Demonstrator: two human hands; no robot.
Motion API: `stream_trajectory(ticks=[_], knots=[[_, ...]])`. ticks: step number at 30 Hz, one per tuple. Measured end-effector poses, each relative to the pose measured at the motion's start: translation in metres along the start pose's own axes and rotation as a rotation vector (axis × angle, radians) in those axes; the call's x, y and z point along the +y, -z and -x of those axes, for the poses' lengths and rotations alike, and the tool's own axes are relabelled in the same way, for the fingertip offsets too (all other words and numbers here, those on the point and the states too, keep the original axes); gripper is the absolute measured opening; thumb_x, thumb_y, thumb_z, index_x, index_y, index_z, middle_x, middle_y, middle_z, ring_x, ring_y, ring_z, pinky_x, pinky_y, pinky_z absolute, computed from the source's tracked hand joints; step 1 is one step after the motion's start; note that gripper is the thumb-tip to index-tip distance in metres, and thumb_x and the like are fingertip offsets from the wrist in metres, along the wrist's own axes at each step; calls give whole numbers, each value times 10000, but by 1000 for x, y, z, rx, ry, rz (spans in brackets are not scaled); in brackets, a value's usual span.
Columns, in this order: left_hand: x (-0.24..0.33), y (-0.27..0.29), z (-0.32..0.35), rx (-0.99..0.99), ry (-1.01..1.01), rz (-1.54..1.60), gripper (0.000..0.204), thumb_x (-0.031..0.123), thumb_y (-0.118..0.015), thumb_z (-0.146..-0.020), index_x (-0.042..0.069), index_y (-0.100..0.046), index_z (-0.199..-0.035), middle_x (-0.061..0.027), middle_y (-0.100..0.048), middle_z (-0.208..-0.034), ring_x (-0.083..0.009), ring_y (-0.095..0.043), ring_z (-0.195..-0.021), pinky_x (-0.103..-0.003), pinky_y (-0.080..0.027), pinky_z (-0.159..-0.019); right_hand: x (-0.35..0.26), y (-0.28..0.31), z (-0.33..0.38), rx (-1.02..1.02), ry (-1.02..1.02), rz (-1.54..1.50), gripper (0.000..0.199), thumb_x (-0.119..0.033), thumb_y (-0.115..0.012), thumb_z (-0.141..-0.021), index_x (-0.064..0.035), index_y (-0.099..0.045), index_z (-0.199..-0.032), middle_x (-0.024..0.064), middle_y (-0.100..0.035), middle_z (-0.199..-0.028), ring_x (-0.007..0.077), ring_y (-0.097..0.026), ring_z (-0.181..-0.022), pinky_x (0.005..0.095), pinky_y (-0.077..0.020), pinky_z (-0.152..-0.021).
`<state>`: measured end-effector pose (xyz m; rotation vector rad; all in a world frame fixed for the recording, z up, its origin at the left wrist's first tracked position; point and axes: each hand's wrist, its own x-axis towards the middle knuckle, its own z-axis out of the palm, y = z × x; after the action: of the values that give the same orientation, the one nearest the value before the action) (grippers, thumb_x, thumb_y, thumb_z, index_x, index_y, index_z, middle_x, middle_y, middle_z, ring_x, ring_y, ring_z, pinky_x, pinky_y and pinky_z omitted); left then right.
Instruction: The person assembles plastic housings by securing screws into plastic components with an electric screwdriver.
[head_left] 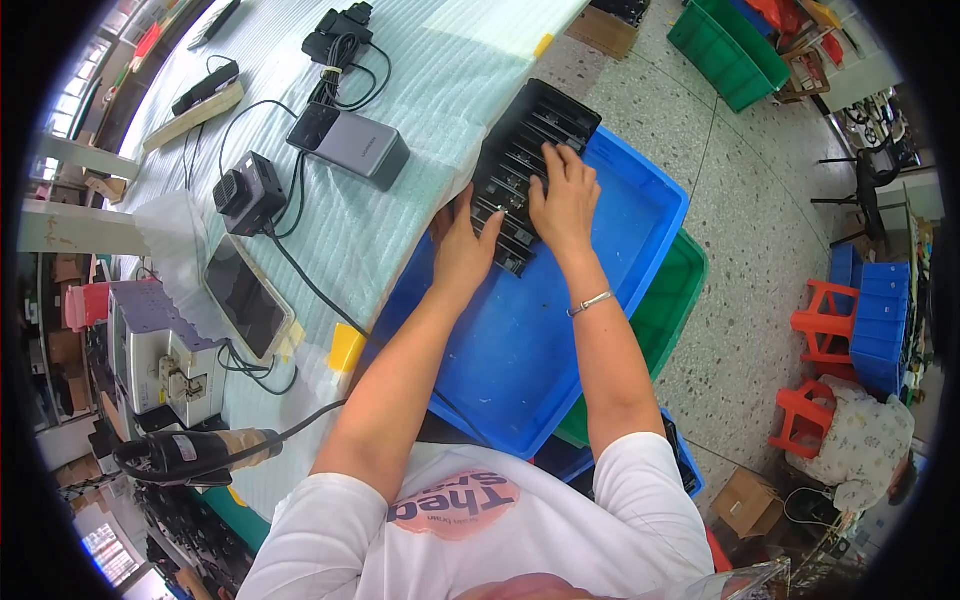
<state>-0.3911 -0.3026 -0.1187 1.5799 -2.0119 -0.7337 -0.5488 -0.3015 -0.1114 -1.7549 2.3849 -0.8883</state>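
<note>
A row of several black slotted plastic parts [548,128] lies in the far end of a blue plastic bin [515,360], alongside the table edge. My left hand [465,248] is at the near left side of the row, its thumb over the parts and its other fingers down along their outer side, partly hidden. On the right side rests my right hand [566,205], fingers stretched and apart, touching the parts from above. Small metal pieces show in some slots. The bin's near part has its bare blue floor showing.
A foam-covered table [400,60] on the left carries a grey box-shaped device [350,145], a small black camera-like device [250,195], a phone [248,295] and cables. A green bin [685,285] sits under the blue one. Red stools [825,320] stand far right.
</note>
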Motion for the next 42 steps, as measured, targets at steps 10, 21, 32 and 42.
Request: stream_trajectory(ticks=[10,21,32,42], knots=[[-1,0,9,5,5,-12,722,384,-652,-880,47,-360,-1446,-285,-213,-1506,-421,-164,-1427,-523,-136,-1141,-13,-3,-6,-30,174,87,511,-274,-676,-835,-90,-566,-1299,116,-486,-1367,317,-457,-1200,439,-320,-1043],[5,5,-1,82,108,299,680,224,-622,-886,-40,-324,-1437,-284,-281,-1494,-403,-197,-1423,-424,-144,-1172,35,-4,-20,211,-33,-386,506,-300,-670,-858,-54,-563,-1287,190,-444,-1409,356,-443,-1265,457,-332,-1071],[16,8,18,77,143,505,736,106,-607,-874,-104,-203,-1451,-315,-164,-1524,-414,-102,-1453,-419,-100,-1191,-16,-64,74,147,-831,-1493,710,-502,-376,-1009,-27,-203,-1508,146,-306,-1524,276,-296,-1404,357,-237,-1146],[61,111,116,-121,-208,543,725,1,-580,-890,76,-209,-1508,-225,-80,-1579,-363,-193,-1450,-452,-378,-1068,-10,-67,33,411,-811,-1544,710,-493,-307,-1021,6,-182,-1510,146,-204,-1571,265,-256,-1426,348,-203,-1168]])
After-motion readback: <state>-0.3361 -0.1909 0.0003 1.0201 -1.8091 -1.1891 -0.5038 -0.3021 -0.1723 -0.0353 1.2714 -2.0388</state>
